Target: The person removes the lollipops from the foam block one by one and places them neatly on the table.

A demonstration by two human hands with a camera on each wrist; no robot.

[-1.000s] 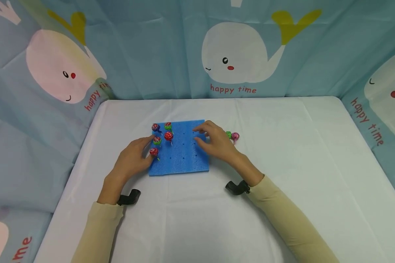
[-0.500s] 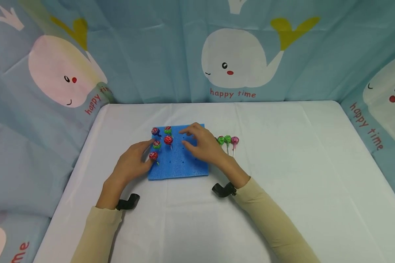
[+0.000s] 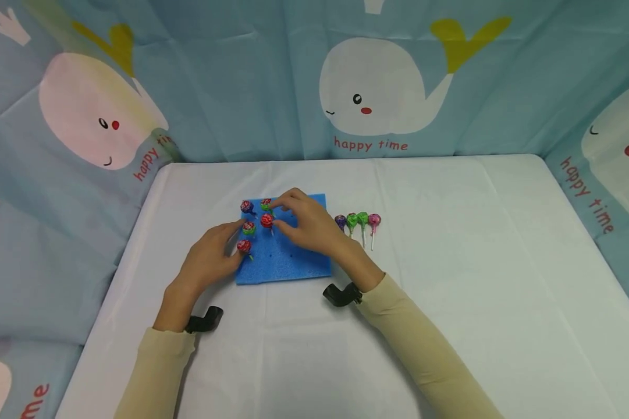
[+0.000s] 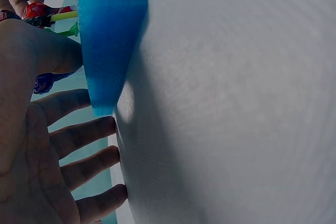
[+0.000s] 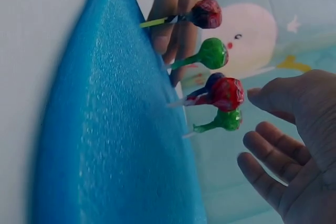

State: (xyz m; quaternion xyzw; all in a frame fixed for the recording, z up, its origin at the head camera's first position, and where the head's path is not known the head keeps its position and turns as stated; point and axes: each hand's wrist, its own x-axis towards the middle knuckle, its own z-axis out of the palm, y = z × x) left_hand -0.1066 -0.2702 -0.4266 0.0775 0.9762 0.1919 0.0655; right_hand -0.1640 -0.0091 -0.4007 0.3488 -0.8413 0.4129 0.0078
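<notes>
Several lollipops stand upright, sticks down, in the left part of a blue foam board (image 3: pixel 293 269). Over the board is my right hand (image 3: pixel 310 226), thumb and index apart, near a red lollipop (image 3: pixel 267 220) and a green-and-red lollipop (image 3: pixel 266 205). The right wrist view shows a gap between the thumb and the red lollipop (image 5: pixel 229 94); nothing is held. My left hand (image 3: pixel 206 254) touches the board's left edge beside another red lollipop (image 3: pixel 244 246). In the left wrist view, the thumb and index meet the board (image 4: pixel 110 40), with the other fingers straight at the tabletop.
Right of the board, a row of loose lollipops lies on the white tabletop (image 3: pixel 450 256), among them a purple lollipop (image 3: pixel 340 221) and a pink lollipop (image 3: pixel 375 220). Small holes dot the board. A whale-print curtain (image 3: pixel 272 87) hangs behind and at both sides.
My right hand has moved left across the board, from its right side to the standing lollipops. More of the loose row now shows. The left hand has stayed in place.
</notes>
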